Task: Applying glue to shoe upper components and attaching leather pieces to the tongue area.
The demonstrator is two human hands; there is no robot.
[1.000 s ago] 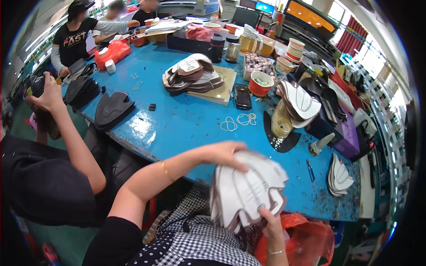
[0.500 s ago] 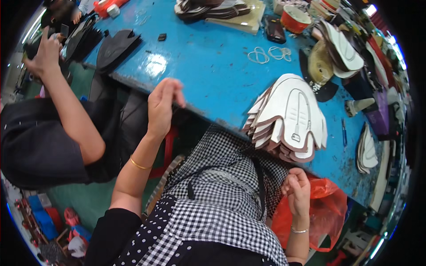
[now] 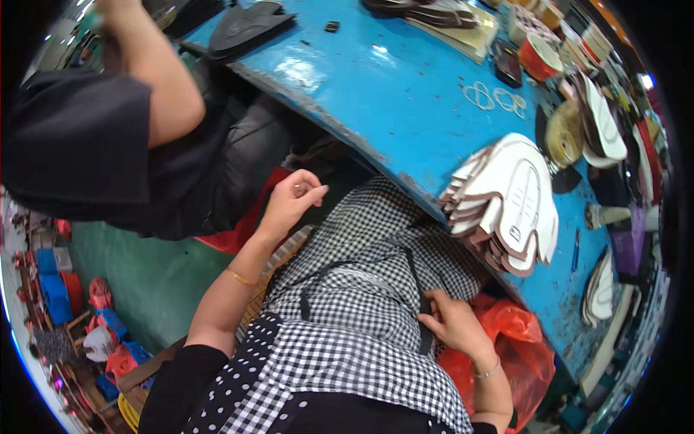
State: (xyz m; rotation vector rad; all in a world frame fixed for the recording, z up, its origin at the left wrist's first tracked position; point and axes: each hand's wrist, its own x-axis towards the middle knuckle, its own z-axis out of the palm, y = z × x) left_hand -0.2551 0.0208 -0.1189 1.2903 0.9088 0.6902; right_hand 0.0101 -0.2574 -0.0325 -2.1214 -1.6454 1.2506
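Seem to have finished setting down the notched stack of flat white pieces with brown edges [image 3: 517, 202], now resting on the blue, scuffed worktop [image 3: 405, 108], let go by both hands, fanned out toward the left, with its notched end right at the near edge. Cannot judge how much remains to be done with these pieces; can see nothing wrapped or tied around the pile.

Hold nothing visible in the left hand [image 3: 295, 205]: loosely curled, with a narrow gap between thumb and forefinger, hanging beside the lap, well apart from the stack. Rest the right hand [image 3: 455, 324], with fingers bent, on the black-and-white checked cloth apron [image 3: 347, 296], just beside the crumpled translucent red plastic bag [image 3: 524, 347]. Cannot tell whether pinching the dark strip [image 3: 425, 333] there or merely touching it.

Can also see a smaller bundle of similar white pieces [image 3: 598, 289] toward the worktop's right end, near a slim blue tool [image 3: 576, 249].

Compared with a second ago, no longer gripping the stack between both hands. Compared with half a second ago, left the stack in much the same spot; drew the left hand down from near the worktop's edge; brought the right hand inward onto the apron; turned the view to take in more green floor [image 3: 144, 289].
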